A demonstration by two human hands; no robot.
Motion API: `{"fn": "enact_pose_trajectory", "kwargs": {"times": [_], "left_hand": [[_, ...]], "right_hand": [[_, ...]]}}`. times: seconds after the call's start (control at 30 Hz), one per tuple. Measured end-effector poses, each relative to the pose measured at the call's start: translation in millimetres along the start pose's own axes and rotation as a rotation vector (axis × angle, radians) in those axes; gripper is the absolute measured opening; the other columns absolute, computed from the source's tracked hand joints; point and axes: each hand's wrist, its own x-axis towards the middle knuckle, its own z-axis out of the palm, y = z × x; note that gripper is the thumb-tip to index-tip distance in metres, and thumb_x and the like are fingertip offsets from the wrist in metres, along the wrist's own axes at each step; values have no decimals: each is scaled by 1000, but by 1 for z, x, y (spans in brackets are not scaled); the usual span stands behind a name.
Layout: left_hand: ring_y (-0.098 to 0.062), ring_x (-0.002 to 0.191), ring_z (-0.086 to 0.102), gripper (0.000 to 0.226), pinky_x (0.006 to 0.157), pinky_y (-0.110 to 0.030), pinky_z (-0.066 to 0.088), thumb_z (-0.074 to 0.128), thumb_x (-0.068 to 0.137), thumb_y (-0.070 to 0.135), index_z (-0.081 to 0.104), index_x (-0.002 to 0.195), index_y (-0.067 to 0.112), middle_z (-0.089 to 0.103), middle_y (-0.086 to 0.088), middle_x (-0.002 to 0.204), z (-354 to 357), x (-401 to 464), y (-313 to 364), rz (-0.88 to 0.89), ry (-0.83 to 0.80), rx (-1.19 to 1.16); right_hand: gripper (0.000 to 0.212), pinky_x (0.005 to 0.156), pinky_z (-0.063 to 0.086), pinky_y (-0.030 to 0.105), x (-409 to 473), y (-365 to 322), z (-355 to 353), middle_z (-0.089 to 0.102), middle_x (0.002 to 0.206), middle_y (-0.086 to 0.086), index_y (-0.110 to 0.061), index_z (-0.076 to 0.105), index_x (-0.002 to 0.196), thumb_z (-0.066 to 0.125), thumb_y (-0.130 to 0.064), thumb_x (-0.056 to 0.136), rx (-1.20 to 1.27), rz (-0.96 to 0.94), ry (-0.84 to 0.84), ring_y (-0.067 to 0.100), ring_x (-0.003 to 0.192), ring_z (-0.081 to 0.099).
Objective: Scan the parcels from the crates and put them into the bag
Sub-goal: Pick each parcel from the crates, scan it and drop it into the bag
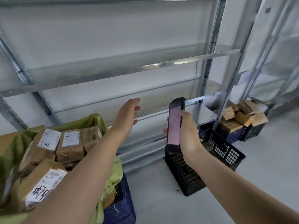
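Observation:
My right hand [188, 132] grips a black handheld scanner [175, 122] with a lit pink screen, held upright in front of me. My left hand [127, 113] is stretched forward, fingers straight, holding nothing. At the lower left the green bag [113, 173] sits open and holds several brown cardboard parcels [69, 145] with white labels. A black crate [186, 173] stands on the floor below the scanner; its inside is mostly hidden by my right hand and forearm. Farther right, another crate [252, 131] is heaped with brown parcels [241, 118].
A grey metal shelving rack [145, 67] fills the view ahead, its low shelf just behind my hands. A blue crate [121, 210] sits under the green bag. A blue crate [233, 135] stands by the rack's upright. The floor is pale grey.

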Motion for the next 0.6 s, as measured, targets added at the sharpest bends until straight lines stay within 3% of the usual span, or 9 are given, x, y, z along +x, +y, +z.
{"fn": "enact_pose_trajectory", "kwargs": {"times": [0.1, 0.2, 0.23, 0.33, 0.37, 0.47, 0.6], "left_hand": [[-24, 126, 58, 36, 112, -50, 50, 44, 109, 45, 63, 135, 30, 65, 1, 127, 62, 10, 6, -28, -34, -31], [-21, 124, 59, 34, 113, -50, 49, 46, 108, 46, 65, 131, 30, 66, 2, 125, 119, 18, 8, -44, -95, -28], [-21, 124, 58, 34, 113, -50, 49, 45, 108, 46, 64, 132, 30, 66, 3, 123, 133, 20, 7, -42, -120, -25], [-22, 125, 58, 35, 113, -51, 49, 44, 109, 46, 63, 133, 30, 65, 3, 124, 183, 37, 5, -53, -190, -2], [-22, 124, 58, 35, 112, -50, 49, 44, 108, 46, 63, 132, 29, 65, 2, 126, 199, 45, 4, -56, -215, 11], [-18, 123, 59, 34, 110, -47, 50, 45, 108, 46, 64, 131, 28, 65, 1, 127, 245, 72, -5, -60, -281, 37], [-16, 122, 59, 35, 107, -42, 52, 43, 109, 44, 64, 132, 27, 64, 0, 127, 311, 123, -26, -78, -368, 46]], "right_hand": [[55, 84, 49, 37, 11, -10, -59, 60, 106, 23, -3, 63, 119, 44, -48, 94, 45, 27, 44, 30, 91, 61], [36, 84, 49, 39, 28, -12, -114, 52, 101, 16, 1, 55, 106, 38, -31, 105, 32, 24, 77, 30, 91, 53], [39, 84, 49, 41, 33, -10, -128, 54, 101, 14, 5, 54, 111, 36, -29, 108, 47, 34, 105, 31, 91, 52], [52, 100, 56, 51, 52, -11, -166, 68, 116, 16, -13, 62, 129, 39, -51, 103, 39, 70, 201, 30, 102, 65], [48, 98, 58, 48, 61, -12, -177, 68, 117, 12, -19, 64, 127, 39, -53, 104, 31, 67, 220, 28, 104, 67], [40, 72, 52, 38, 89, -11, -207, 57, 102, 14, -17, 62, 111, 34, -46, 109, 25, 55, 270, 29, 93, 66], [56, 76, 50, 41, 141, -2, -244, 58, 105, 30, -7, 60, 106, 35, -55, 90, 4, 74, 337, 36, 93, 67]]}}
